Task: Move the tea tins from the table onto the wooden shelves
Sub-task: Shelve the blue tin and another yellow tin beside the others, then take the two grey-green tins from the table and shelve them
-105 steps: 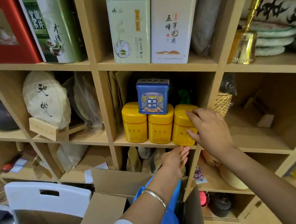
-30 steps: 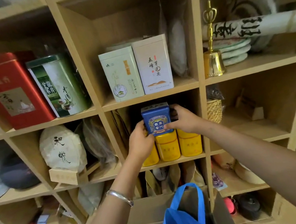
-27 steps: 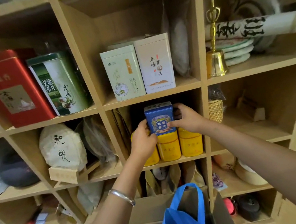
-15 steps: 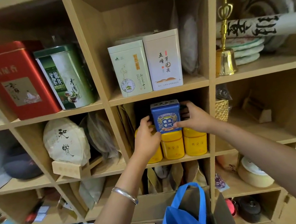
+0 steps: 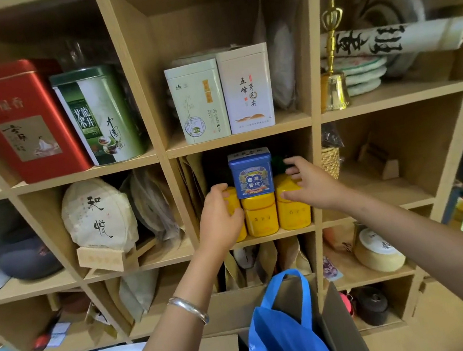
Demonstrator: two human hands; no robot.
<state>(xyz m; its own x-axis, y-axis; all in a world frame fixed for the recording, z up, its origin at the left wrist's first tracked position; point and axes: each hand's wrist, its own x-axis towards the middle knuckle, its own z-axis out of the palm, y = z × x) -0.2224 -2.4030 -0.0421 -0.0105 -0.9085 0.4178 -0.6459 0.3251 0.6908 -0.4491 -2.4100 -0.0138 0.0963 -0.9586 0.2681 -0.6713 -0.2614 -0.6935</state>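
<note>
Sitting atop yellow tins (image 5: 260, 216), blue tin (image 5: 251, 173); fingers (image 5: 294, 170) just beside.

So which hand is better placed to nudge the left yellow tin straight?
Left. The left hand is already curled against the left yellow tin; the right hand hovers open by the right yellow tin.

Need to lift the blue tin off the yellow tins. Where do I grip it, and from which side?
Grip the blue tin by its two flat side walls, coming straight in from the front. It stands upright on the yellow tins, close under the shelf above, so a top grab looks cramped.
</note>
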